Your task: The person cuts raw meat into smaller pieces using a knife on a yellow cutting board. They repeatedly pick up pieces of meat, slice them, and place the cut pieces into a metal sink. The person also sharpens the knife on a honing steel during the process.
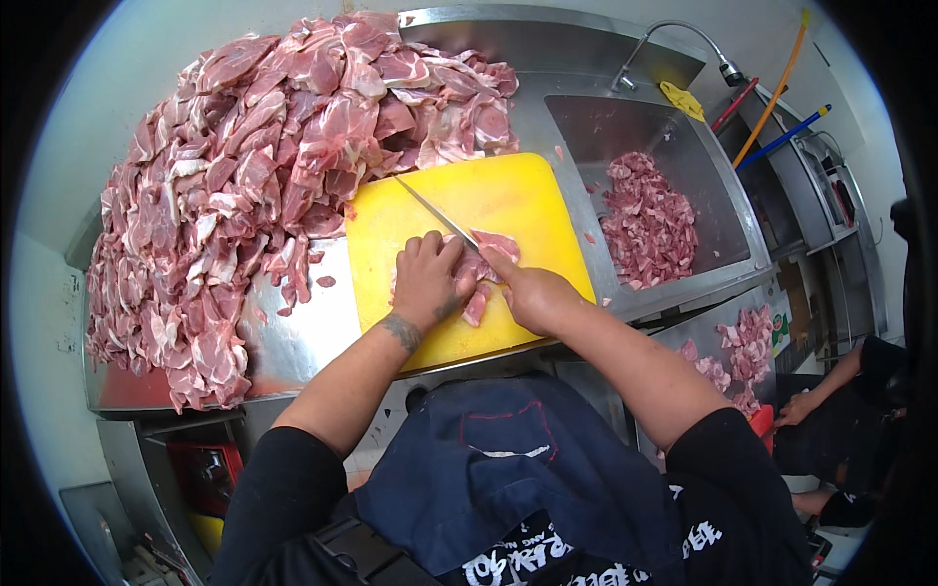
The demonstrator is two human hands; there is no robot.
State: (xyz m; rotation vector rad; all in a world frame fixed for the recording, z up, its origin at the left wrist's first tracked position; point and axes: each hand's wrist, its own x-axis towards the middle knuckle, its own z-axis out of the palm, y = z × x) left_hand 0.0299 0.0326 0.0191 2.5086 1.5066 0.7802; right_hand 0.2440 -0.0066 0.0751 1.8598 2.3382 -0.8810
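Observation:
A yellow cutting board (506,190) lies on the steel counter before me. My right hand (535,293) grips a knife (434,210), its long blade pointing up and left across the board. Under the blade is a piece of raw meat (500,242), which my left hand (429,282) presses down from the left side. The knife's handle is hidden in my right hand. A smaller meat piece (476,305) rests on the board between my hands. Left of and behind the board, a large heap of raw meat slices (249,168) covers much of the counter.
Cut meat pieces (648,220) are piled in the steel sink (714,212) at right, below a tap (678,26) and beside a yellow cloth (683,100). At lower right, a co-worker's hand (799,407) is near more meat (747,344) and a red container (762,423).

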